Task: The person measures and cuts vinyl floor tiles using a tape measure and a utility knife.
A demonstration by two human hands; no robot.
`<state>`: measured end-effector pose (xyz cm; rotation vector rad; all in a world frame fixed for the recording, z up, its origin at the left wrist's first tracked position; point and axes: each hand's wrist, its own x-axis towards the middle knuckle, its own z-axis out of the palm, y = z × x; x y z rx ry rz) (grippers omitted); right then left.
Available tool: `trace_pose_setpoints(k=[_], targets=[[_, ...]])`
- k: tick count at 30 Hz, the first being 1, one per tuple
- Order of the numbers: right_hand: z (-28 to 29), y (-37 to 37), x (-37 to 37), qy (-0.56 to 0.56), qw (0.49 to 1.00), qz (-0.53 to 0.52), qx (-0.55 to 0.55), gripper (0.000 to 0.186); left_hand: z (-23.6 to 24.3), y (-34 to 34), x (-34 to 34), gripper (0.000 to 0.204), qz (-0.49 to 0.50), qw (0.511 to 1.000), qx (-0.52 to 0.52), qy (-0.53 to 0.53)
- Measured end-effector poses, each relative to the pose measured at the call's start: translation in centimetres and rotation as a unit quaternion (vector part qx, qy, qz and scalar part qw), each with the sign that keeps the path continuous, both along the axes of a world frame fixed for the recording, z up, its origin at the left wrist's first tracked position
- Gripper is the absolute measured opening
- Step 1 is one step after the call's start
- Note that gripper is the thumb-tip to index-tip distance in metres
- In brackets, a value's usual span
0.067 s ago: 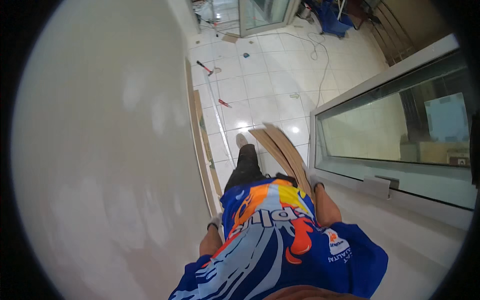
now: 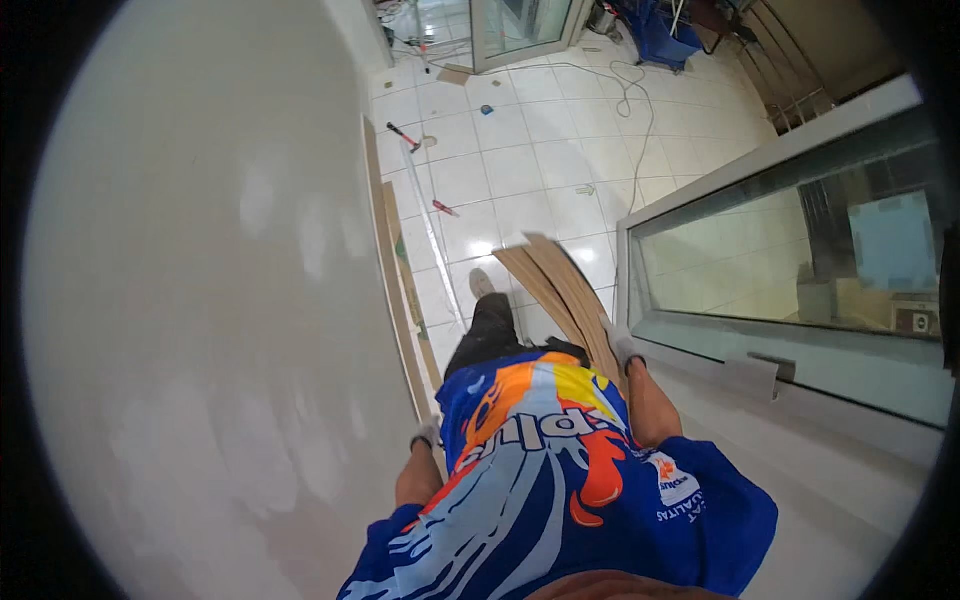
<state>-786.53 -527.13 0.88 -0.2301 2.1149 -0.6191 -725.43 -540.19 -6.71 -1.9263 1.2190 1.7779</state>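
Observation:
My right hand (image 2: pixel 622 342), in a pale glove, grips long brown wood-look strips (image 2: pixel 560 290) at my right side. The strips lie against one another, fan apart slightly at the far end and reach ahead of me over the floor. Their near end is hidden behind my shirt. My left hand (image 2: pixel 428 432), gloved too, hangs low beside my hip, close to the wall on the left; its fingers are mostly hidden, so its grip cannot be made out.
Along the left wall lie long boards (image 2: pixel 405 270) and a pale metal strip (image 2: pixel 432 235). A hammer (image 2: pixel 405 138), a red-handled tool (image 2: pixel 446 208) and a small blue item (image 2: pixel 487 110) lie on white tiles. A cable (image 2: pixel 650 130) trails by the open window (image 2: pixel 775 270); a blue bucket (image 2: pixel 665 45) stands far right.
My right hand and the strips have swung slightly forward, showing more of the glove. The floor and the things on it have shifted slightly in view.

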Motion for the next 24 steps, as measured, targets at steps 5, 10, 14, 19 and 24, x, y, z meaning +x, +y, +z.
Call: trace_pose_setpoints(k=[5,10,14,19,24], targets=[[4.8,-21.4,-4.8,0.088,0.996,0.029,0.013,0.088,3.3,-30.7,-11.3,0.035,-0.305,0.873,-0.378,0.046],[8.8,-35.2,-9.5,0.191,0.968,0.133,-0.093,0.051,16.5,-51.4,-34.0,0.054,-0.046,0.952,-0.187,0.24],[10.6,-47.4,-13.5,0.247,0.931,0.126,-0.236,0.044,25.1,-59.5,-47.2,0.058,-0.044,0.87,-0.212,0.443],[13.4,-62.3,-23.1,0.178,0.943,0.101,-0.263,0.051,31.3,-67.2,-58.2,0.057,0.172,0.842,-0.052,0.509],[21.4,-78.4,-25.0,0.026,0.945,0.145,-0.292,0.041,29.3,-77.4,-59.4,0.057,0.298,0.799,-0.205,0.48]])
